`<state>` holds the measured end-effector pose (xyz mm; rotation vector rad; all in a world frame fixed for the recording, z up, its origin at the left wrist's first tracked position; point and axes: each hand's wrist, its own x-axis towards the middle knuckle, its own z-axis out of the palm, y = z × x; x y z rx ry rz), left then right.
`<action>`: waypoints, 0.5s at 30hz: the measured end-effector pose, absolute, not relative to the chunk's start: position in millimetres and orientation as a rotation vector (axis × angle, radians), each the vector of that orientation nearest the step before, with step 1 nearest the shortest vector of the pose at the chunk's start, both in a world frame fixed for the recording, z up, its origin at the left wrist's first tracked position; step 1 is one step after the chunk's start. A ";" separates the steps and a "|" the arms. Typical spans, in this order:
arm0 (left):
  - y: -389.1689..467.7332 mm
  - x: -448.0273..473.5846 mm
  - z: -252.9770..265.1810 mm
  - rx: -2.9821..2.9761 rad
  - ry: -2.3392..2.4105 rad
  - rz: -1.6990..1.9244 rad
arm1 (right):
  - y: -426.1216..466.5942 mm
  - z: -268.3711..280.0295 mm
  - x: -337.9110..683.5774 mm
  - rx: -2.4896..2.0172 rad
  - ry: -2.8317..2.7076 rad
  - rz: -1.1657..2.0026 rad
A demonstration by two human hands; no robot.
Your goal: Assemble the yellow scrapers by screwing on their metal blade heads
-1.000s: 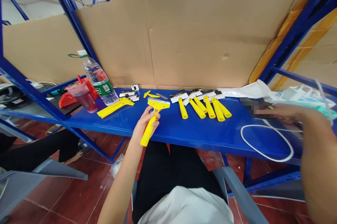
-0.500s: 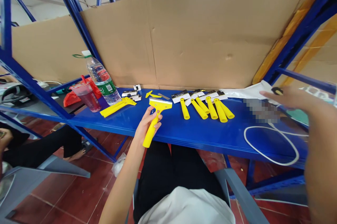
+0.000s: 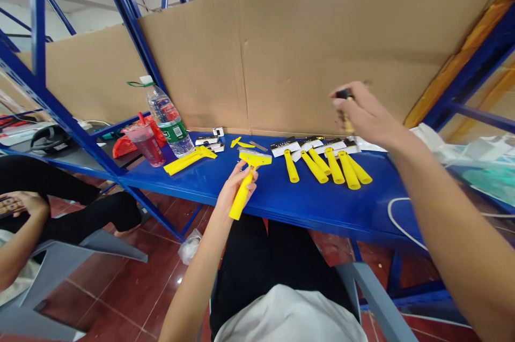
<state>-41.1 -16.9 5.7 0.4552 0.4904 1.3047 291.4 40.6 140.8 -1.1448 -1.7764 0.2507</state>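
My left hand (image 3: 237,185) is wrapped round the handle of a yellow scraper (image 3: 242,198), held tilted above the front part of the blue table. The scraper's wide head (image 3: 255,158) points up and away from me. My right hand (image 3: 368,111) is raised at the right in front of the cardboard, its fingers closed on a small black-and-yellow tool (image 3: 345,94). Motion blurs this tool, which looks like a screwdriver. Beyond the left hand lie loose yellow pieces (image 3: 237,142) and a thin blade-like strip (image 3: 258,146).
Several yellow scrapers (image 3: 333,166) with black-and-white cards (image 3: 285,146) lie in a row right of centre. More yellow handles (image 3: 185,162), a water bottle (image 3: 173,127) and a red drink cup (image 3: 147,141) stand left. Cardboard (image 3: 306,52) walls the back. Another person's hand (image 3: 30,203) shows far left.
My right hand has swung in from the far right toward the middle, carrying the black-and-yellow tool. The left hand still grips the scraper, now turned slightly. The view has shifted a little.
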 end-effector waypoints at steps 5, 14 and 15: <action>-14.7 -40.3 9.0 0.372 0.496 1.320 | 28.9 191.6 202.4 -0.754 -2.184 0.390; -16.9 -37.8 13.3 0.321 0.520 1.382 | 40.6 229.5 151.3 -0.563 -2.487 0.651; -16.9 -37.6 13.3 0.319 0.518 1.385 | 42.3 230.0 153.2 -0.574 -2.484 0.654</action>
